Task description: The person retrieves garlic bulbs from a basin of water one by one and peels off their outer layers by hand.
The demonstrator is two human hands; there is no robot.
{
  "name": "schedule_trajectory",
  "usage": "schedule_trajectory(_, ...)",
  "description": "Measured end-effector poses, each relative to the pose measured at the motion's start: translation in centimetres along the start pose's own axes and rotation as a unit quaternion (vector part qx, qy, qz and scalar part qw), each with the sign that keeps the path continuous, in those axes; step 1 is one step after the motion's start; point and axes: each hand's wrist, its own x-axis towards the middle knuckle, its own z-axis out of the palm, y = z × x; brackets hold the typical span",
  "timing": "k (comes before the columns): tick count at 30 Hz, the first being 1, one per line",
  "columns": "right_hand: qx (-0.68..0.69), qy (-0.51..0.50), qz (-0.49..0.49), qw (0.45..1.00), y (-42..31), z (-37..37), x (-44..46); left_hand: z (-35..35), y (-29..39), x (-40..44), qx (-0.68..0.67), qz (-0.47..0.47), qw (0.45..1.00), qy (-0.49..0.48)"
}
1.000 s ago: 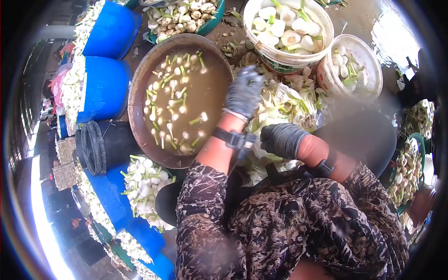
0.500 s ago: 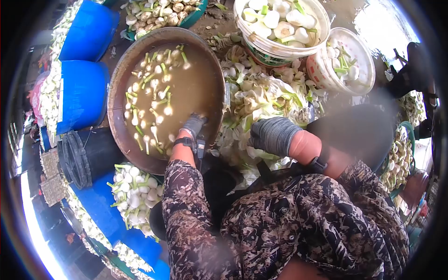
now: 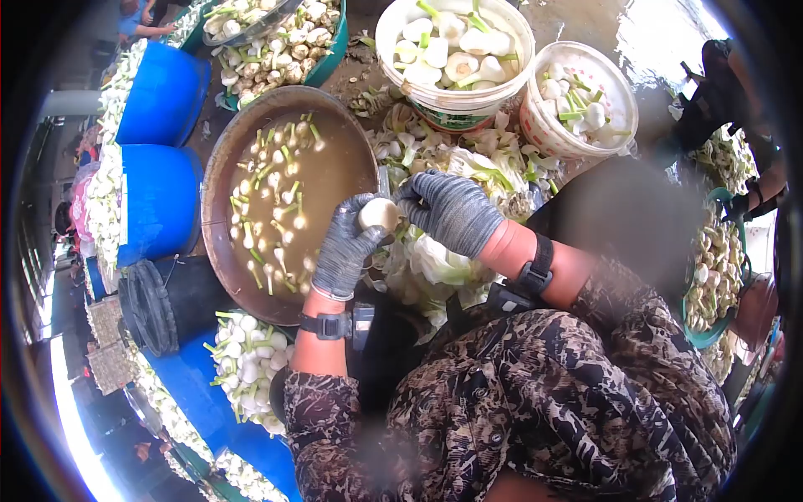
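My left hand (image 3: 343, 249), in a grey glove, grips a pale round garlic bulb (image 3: 379, 215) near the right rim of a wide brown basin. My right hand (image 3: 447, 209), also gloved, is closed just right of the bulb, its fingertips close to it; what they hold, if anything, is too small to make out. Murky water with floating bulbs and green stems fills the basin (image 3: 224, 138). Below and beyond my right hand lies a heap of peeled leaves and skins (image 3: 439, 263).
White buckets of bulbs (image 3: 456, 105) (image 3: 544, 138) stand at the top. Blue tubs (image 3: 159, 205) and a black container (image 3: 180, 301) are at the left, with trimmed garlic (image 3: 249, 360) lower down. Another person's arm (image 3: 765, 186) shows at the right, near a green-rimmed basket.
My left hand has come up out of the basin water with a bulb. My right hand has moved left and up beside it. The view has shifted.
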Motion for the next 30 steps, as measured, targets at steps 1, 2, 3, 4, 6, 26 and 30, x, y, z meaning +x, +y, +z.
schedule_trajectory(1, -0.001, -0.010, 0.012, 1.000, -0.2, -0.3, -0.1, 0.5, 0.1, -0.3, 0.003, 0.002, 1.000, 0.000)
schedule_trajectory(2, 0.004, -0.013, 0.030, 0.999, -0.3, -0.5, -0.3, 1.2, 0.3, -0.7, -0.030, 0.002, 0.999, 0.028)
schedule_trajectory(3, 0.005, -0.011, 0.028, 1.000, -0.3, -0.5, -0.5, 1.7, 0.4, -1.0, -0.064, 0.002, 0.996, 0.055)
schedule_trajectory(4, 0.026, -0.003, 0.032, 0.999, -0.2, -0.5, -0.7, 2.2, 0.5, -1.4, -0.063, 0.011, 0.996, 0.067)
schedule_trajectory(6, 0.046, 0.006, 0.037, 0.998, -0.2, -0.8, -0.9, 2.6, 1.1, -1.6, -0.023, 0.033, 0.997, 0.066)
schedule_trajectory(26, 0.099, 0.003, -0.005, 0.995, -1.7, -2.1, -0.7, 3.7, 2.3, -2.1, -0.057, 0.074, 0.991, 0.094)
schedule_trajectory(30, -0.033, 0.003, -0.031, 0.999, -1.8, -1.9, -0.6, 4.0, 2.2, -1.9, 0.028, 0.078, 0.991, 0.106)
